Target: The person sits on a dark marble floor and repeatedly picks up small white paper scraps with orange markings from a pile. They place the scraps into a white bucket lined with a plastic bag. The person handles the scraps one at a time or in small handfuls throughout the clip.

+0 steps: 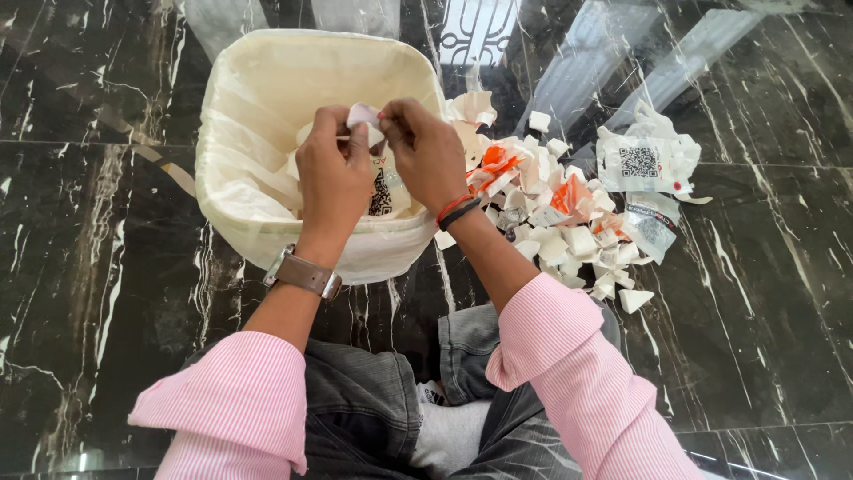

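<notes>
Two hands meet over the bin in the head view, the only view I have. My left hand and my right hand both pinch one small white scrap of paper between thumb and fingertips; the fingers are curled in tight, so neither hand is spread at all. The scrap sits just above the open mouth of the cream-lined waste bin, which stands on the dark marbled floor right in front of my knees. Inside the bin, below my hands, I can make out a few pale pieces and one with a black printed patch.

To the right of the bin, touching its side, lies a heap of torn white and orange paper pieces, and beyond it two crumpled white wrappers with printed squares. A brown-strapped watch is on my left wrist, and red and black bands on my right.

I judge I am mid-tear on this scrap, held over the bin so the bits fall in. The next move asks for opposite pulls from the two pinches, then letting go with the hands staying above the opening, not beside it, before reaching right to the heap.
</notes>
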